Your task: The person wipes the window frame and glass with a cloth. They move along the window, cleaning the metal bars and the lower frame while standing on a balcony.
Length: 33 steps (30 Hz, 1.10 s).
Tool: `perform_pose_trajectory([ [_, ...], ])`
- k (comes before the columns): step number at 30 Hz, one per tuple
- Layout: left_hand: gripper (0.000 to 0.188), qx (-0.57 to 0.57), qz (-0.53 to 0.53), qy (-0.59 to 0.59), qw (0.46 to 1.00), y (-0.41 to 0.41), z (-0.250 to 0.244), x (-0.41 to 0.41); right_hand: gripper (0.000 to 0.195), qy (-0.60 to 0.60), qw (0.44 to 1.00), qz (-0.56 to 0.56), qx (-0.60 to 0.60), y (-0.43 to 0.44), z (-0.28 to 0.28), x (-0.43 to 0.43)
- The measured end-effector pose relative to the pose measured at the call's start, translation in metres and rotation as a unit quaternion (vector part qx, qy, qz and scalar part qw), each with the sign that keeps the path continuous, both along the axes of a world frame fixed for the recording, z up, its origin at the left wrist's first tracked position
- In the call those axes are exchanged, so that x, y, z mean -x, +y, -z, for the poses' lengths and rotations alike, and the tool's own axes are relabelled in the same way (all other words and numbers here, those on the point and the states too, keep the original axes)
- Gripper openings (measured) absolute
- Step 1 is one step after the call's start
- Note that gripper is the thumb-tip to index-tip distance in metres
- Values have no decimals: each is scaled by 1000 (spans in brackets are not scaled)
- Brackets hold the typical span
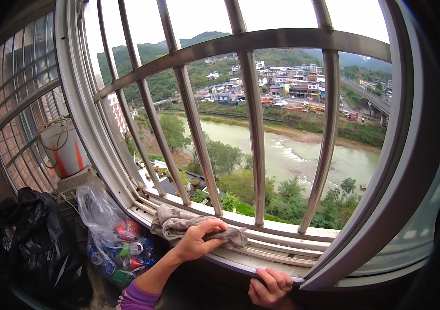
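A crumpled grey cloth (173, 221) lies bunched over the sliding tracks of a white metal window frame (239, 263). My left hand (200, 240) grips its right part, thumb towards me and fingers on the far side. A purple sleeve (138, 297) is pushed up on that arm. Lower right, my right hand (270, 288) hooks its curled fingers over the frame's near edge, with no cloth in it. Grime and dark spots show in the bare window track (282, 259) between the cloth and the sliding sash (402, 186).
Metal security bars (257, 139) stand just beyond the tracks; a river (239, 133) lies far below. To the left are a clear plastic bag (98, 209) of crushed drink cans, a black plastic bag (41, 248), and a white bucket (65, 149) with a looped cord.
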<state>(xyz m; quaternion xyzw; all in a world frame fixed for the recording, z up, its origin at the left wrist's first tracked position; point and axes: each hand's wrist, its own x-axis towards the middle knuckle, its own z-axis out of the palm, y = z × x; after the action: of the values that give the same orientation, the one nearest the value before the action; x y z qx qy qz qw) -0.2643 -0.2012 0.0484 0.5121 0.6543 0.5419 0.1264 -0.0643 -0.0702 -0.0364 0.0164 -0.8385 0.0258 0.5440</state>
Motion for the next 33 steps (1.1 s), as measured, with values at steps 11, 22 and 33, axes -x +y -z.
perform_pose_trajectory([
  [11,31,117,-28,326,938,38,24,-28,14,-18,1000,2,11,0,6,0],
  [22,15,107,-214,324,915,-67,20,98,14,-22,1000,-14,5,1,0,-4],
  [33,18,62,-104,304,945,-5,24,11,14,10,999,32,-4,-5,6,10],
])
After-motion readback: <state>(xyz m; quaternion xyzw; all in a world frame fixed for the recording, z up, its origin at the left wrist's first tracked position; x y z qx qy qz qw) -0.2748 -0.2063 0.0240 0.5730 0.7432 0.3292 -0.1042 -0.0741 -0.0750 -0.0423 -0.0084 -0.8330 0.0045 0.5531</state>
